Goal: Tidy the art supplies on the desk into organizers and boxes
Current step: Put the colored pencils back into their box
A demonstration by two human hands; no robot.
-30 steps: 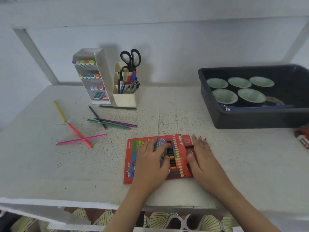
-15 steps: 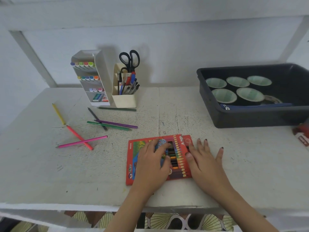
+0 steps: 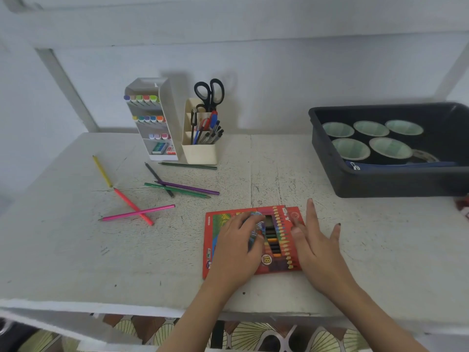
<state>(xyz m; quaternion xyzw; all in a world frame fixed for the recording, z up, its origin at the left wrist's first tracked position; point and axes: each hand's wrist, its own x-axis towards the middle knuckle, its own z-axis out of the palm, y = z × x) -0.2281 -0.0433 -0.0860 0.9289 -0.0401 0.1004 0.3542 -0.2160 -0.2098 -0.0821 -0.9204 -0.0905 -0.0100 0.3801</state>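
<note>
Your left hand (image 3: pixel 237 250) rests on the red pencil box (image 3: pixel 281 266) near the middle of the desk's (image 3: pixel 355 237) front edge, fingers loosely bent, pressing rather than gripping. Your right hand (image 3: pixel 314 247) lies flat, fingers straight and spread, thumb against the box's right end. Markers (image 3: pixel 142 98), pens (image 3: pixel 206 134) and scissors (image 3: pixel 209 94) already stand in the organizer (image 3: pixel 199 153) at the back edge. Seven loose pencils (image 3: pixel 138 212) lie scattered over the left half, so the tidying looks about half done.
</note>
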